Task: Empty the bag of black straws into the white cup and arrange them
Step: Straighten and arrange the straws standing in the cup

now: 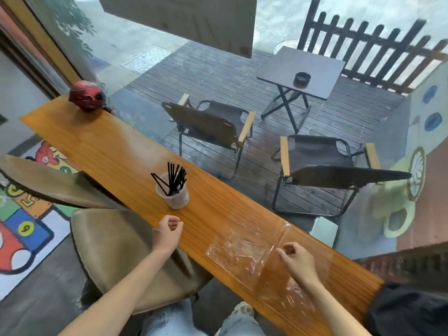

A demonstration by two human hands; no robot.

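Observation:
A translucent white cup (175, 197) stands upright on the narrow wooden counter (109, 151). Several black straws (173, 178) stick out of it, fanned loosely toward the far side. A clear plastic bag (244, 243) lies flat and crumpled on the counter to the right of the cup, with no straws visible in it. My left hand (167, 232) hovers just in front of the cup with its fingers curled and apart, holding nothing. At the bag's right edge is my right hand (297, 259), fingers loosely bent; whether it touches the plastic I cannot tell.
A red helmet (86, 94) sits at the counter's far left end. A brown padded chair (116, 251) stands below the counter on my left. A dark object (409, 309) lies at the counter's right end. A window runs along the far side, with patio chairs beyond.

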